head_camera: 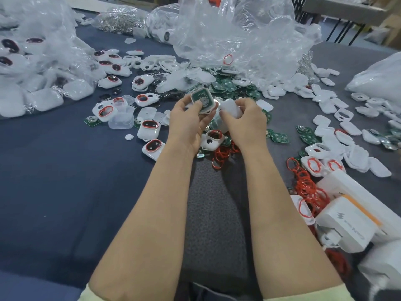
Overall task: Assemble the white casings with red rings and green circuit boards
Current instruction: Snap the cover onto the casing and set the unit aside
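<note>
The table [351, 59] is covered on its left part by a dark blue cloth [54, 174] and on its middle and right part by a grey textured mat [217, 213]. Above the middle of the table, a white casing [205, 111] with a green circuit board [200, 98] seated inside it is gripped by the curled fingers and thumb of the left hand [188, 122]. Just beside it, a plain white cover [231, 107] is pinched by the right hand [243, 120]; whether the two pieces touch cannot be told.

Under the wrists, loose red rings [222, 156] are heaped on the mat, and a second heap [308, 185] lies near the right edge, against stacked white boxes [347, 222]. Spare circuit boards [227, 85] are piled just beyond the hands. Finished casings [149, 127] fitted with red rings are scattered over the blue cloth to the left, and bare white shells [325, 105] are spread over the mat to the right.

The far side of the table is crowded with crumpled clear plastic bags [238, 35], and a further bag [32, 61] holding casings lies at the left. Behind the table, dark metal legs [347, 27] of other furniture are seen
</note>
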### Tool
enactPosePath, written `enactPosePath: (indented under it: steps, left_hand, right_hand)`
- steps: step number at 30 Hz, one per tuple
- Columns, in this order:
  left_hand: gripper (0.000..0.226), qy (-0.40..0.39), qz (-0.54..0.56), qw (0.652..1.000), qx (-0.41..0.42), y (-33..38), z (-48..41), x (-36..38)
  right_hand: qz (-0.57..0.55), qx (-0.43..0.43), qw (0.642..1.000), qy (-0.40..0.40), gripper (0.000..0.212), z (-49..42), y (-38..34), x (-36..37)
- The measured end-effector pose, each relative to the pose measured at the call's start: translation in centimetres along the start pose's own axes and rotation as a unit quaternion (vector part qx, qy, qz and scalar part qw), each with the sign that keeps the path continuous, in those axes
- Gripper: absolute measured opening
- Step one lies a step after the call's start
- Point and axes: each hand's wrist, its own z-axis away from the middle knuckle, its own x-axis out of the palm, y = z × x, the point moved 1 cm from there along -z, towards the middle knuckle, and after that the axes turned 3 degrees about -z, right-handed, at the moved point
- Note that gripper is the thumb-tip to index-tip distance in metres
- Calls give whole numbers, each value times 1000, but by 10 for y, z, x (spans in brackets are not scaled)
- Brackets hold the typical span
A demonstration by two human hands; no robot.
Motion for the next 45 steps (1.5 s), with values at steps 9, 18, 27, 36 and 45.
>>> enactPosePath:
  steps: [9,18,27,36,45]
  left_hand:
    - [34,6,-25,1000,13,-3,-1,-1]
    - [27,0,-63,997,42,-6,0,2]
    - [28,-9,-85,996,38,-8,-1,4]
    - [17,-15,-110,993,41,-8,-1,3]
    - [24,-17,-141,987,71,-6,3,0]
  right_hand:
    - [-28,-25,999,-2,39,3,-4,-2]
    - [-45,-112,992,27,25,8,-17,0]
    - [-34,-123,992,1,21,9,-16,9]
    - [-33,-130,991,-3,16,11,-15,9]
    - [-148,-51,986,-54,31,8,-17,5]
